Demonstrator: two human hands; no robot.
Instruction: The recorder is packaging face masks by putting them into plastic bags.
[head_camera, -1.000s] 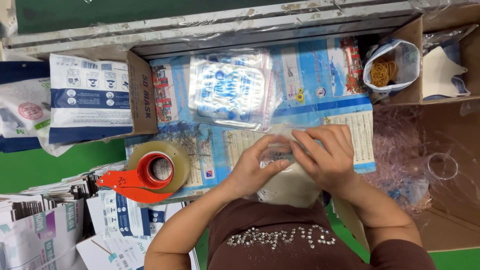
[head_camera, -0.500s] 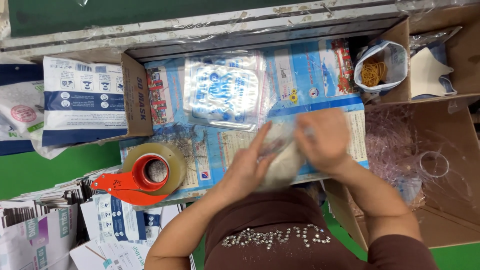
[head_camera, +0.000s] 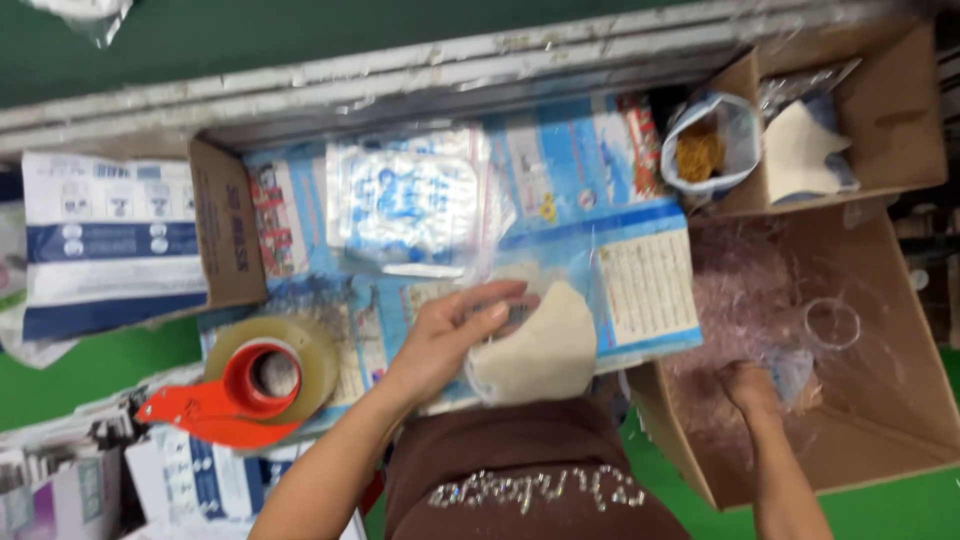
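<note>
- The left hand (head_camera: 455, 330) sits near the middle of the view, fingers curled and thumb pressed down, pinching the top edge of a cream-coloured moulded mask (head_camera: 535, 350) that lies partly inside a clear plastic sleeve.
- The mask rests on a pile of blue printed leaflets (head_camera: 620, 270), just in front of the person's brown top. With only one hand pinching it, the slippery sleeve could slide off the mask, or the mask could tip off the near edge of the pile.
- The right hand (head_camera: 755, 390) is to the right of the mask, down inside a large open cardboard box (head_camera: 900, 400) full of crinkled clear plastic wrappers. The fingers are buried and blurred, so I cannot tell whether they are closed on a wrapper or spread.
- Reaching blind into that loose tangle, the hand may well drag out several wrappers at once, or spill some over the box's low near wall.
- Left of the mask stands a roll of tan packing tape on a red dispenser (head_camera: 255, 385). It is close to the left forearm, and a backward sweep of the elbow could knock it.
- Beyond the mask lies a sealed clear packet with blue print (head_camera: 405, 195).
- Beyond and to the right of the mask, a smaller cardboard box (head_camera: 880, 110) holds more cream masks.
</note>
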